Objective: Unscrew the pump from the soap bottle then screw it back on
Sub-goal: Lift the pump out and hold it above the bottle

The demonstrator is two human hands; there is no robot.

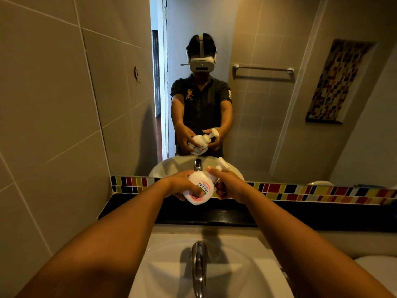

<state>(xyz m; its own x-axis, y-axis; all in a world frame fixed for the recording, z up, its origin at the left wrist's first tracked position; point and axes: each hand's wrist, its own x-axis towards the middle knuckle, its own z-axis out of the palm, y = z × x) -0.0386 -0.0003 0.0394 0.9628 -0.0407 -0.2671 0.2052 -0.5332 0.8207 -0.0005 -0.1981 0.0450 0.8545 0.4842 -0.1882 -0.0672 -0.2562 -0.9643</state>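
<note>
Your left hand (182,186) is wrapped around the body of the soap bottle (198,190), fingers curled over its printed label, holding it tilted in the air with its base toward you and its neck up to the right. Your right hand (227,183) is closed around the neck just below the pump (222,164), whose white head pokes out above your fingers. Whether the pump is seated tight or loose on the thread is hidden by that hand, and the bottle is opaque, so its fill cannot be told.

Nearest you, below your forearms, sits the white basin (247,272) with a chrome tap (198,267) at its middle. Beyond it runs the black worktop (139,208); the bottle hangs above its far part. Behind that comes a strip of coloured mosaic tiles (300,191), then the mirror (268,125), which reflects you, the bottle and a towel rail (263,68). Grey wall tiles (47,117) fill the left.
</note>
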